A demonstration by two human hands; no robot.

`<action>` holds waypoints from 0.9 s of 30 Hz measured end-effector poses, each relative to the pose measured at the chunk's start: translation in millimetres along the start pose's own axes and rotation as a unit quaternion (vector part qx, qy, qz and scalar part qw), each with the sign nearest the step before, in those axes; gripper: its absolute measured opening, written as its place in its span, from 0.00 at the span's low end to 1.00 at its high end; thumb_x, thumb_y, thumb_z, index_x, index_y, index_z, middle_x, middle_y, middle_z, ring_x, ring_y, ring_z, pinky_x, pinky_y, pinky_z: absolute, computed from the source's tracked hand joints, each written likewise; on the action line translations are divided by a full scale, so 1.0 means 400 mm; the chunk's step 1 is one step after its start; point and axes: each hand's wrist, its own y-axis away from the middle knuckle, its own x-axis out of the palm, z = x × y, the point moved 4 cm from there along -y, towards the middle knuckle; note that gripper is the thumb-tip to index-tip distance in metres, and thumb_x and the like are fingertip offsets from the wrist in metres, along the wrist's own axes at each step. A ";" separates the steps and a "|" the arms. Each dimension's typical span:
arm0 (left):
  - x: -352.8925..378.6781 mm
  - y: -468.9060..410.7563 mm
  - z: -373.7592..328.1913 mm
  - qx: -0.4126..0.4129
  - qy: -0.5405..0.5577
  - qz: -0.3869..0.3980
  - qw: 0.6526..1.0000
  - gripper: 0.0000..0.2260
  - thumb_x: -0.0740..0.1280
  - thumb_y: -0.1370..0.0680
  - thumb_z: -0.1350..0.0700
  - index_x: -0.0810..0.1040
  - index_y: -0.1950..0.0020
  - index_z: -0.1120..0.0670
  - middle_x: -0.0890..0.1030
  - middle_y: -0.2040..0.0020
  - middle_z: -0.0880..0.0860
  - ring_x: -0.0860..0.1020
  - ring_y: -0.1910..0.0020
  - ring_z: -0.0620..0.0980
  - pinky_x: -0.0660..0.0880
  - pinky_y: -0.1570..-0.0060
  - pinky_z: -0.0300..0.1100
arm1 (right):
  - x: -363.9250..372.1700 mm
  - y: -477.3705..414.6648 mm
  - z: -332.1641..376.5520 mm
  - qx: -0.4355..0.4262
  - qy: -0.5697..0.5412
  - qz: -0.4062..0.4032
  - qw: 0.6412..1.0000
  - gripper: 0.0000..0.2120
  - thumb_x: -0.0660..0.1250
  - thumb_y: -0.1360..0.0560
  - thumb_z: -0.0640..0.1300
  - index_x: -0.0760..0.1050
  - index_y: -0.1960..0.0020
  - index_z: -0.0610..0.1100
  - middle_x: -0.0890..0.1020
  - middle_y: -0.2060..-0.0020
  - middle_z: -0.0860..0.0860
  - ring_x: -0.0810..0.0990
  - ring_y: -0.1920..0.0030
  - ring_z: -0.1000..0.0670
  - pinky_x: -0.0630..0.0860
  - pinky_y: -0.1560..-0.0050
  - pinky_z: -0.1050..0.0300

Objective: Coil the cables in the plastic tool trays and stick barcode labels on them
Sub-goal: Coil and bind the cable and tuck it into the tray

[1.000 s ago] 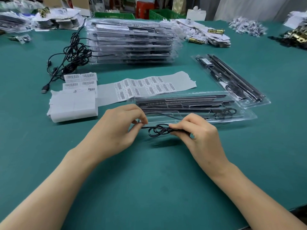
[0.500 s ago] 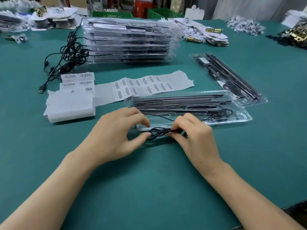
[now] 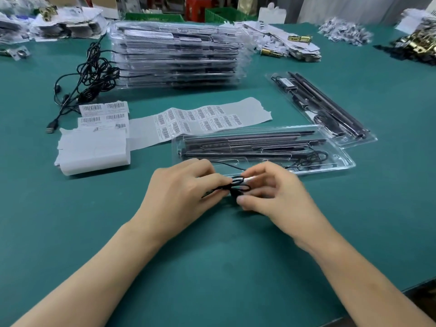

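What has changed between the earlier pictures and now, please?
Both hands closed in: the left hand, which pinched the cable's straight end, now pinches the coil itself alongside the right hand. The tray, labels and stack stayed put.

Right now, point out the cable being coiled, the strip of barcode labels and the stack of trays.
cable being coiled [image 3: 236,185], head view, on the bunched loops.
strip of barcode labels [image 3: 207,123], head view, on a printed label.
stack of trays [image 3: 177,67], head view, on its near side.

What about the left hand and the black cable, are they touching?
Touching. The head view shows the left hand pinching the black cable at its fingertips.
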 end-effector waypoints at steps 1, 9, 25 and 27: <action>0.000 0.002 0.003 -0.012 0.009 -0.007 1.000 0.04 0.72 0.21 0.49 0.86 0.47 0.45 0.81 0.58 0.45 0.79 0.60 0.48 0.74 0.73 0.47 | -0.006 0.011 -0.011 0.043 -0.047 0.009 0.998 0.19 0.80 0.31 0.32 0.81 0.50 0.52 0.87 0.56 0.48 0.88 0.56 0.46 0.84 0.58 0.54; 0.009 0.007 0.020 -0.052 0.074 0.003 0.996 0.07 0.74 0.23 0.49 0.86 0.45 0.44 0.82 0.54 0.42 0.81 0.57 0.46 0.78 0.65 0.48 | 0.014 0.022 -0.009 0.106 -0.102 -0.012 0.989 0.14 0.74 0.25 0.32 0.76 0.43 0.41 0.88 0.58 0.42 0.88 0.58 0.44 0.82 0.61 0.60; 0.031 0.006 0.018 -0.020 0.093 0.041 0.995 0.12 0.73 0.22 0.52 0.85 0.38 0.48 0.83 0.45 0.43 0.78 0.51 0.50 0.79 0.55 0.50 | 0.016 0.017 0.002 0.161 -0.161 -0.036 0.973 0.04 0.72 0.21 0.42 0.83 0.48 0.43 0.88 0.57 0.47 0.87 0.59 0.52 0.81 0.66 0.60; 0.033 0.006 0.018 -0.011 0.105 0.041 0.994 0.13 0.73 0.22 0.53 0.85 0.37 0.49 0.84 0.43 0.41 0.78 0.52 0.51 0.79 0.54 0.50 | 0.023 0.023 0.006 0.155 -0.165 -0.037 0.973 0.03 0.70 0.20 0.41 0.81 0.47 0.43 0.88 0.54 0.46 0.88 0.53 0.49 0.82 0.65 0.58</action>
